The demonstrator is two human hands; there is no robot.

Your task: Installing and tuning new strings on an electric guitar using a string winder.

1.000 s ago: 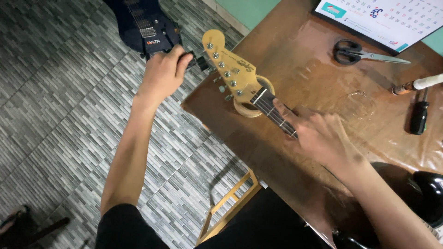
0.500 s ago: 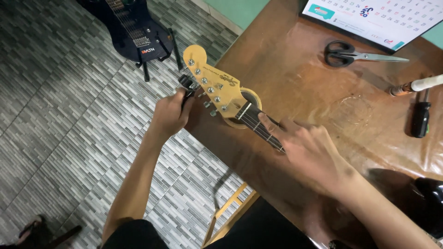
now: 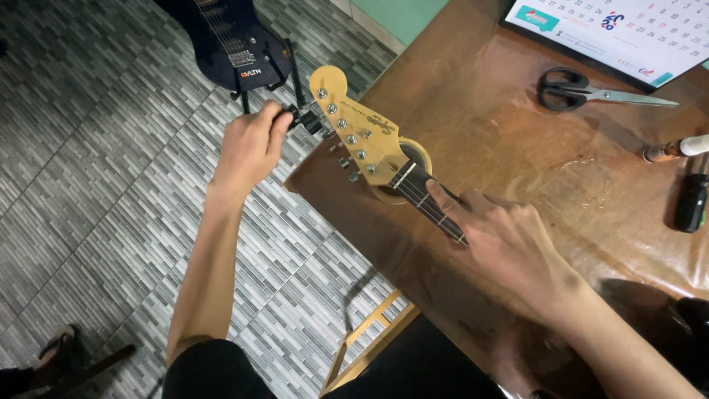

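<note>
Your left hand (image 3: pixel 251 144) is out past the table's left edge, over the tiled floor (image 3: pixel 96 185), fingers pinched together on a small black string winder (image 3: pixel 303 120) that sits on a tuning peg at the far end of the guitar headstock (image 3: pixel 362 137). The pale wood headstock pokes off the corner of the brown table (image 3: pixel 502 111), its row of silver pegs facing up, and it rests on a round tan support (image 3: pixel 413 159) just under the nut. Your right hand (image 3: pixel 509 240) lies flat across the dark guitar neck (image 3: pixel 432 203), fingers spread and pressing down near the first frets, closed on nothing.

Far right on the table, black scissors (image 3: pixel 572 90) lie beside a calendar (image 3: pixel 628 29); a black-handled screwdriver (image 3: pixel 693 201) sits at the right edge. A dark blue guitar (image 3: pixel 229 41) stands on the floor, far left.
</note>
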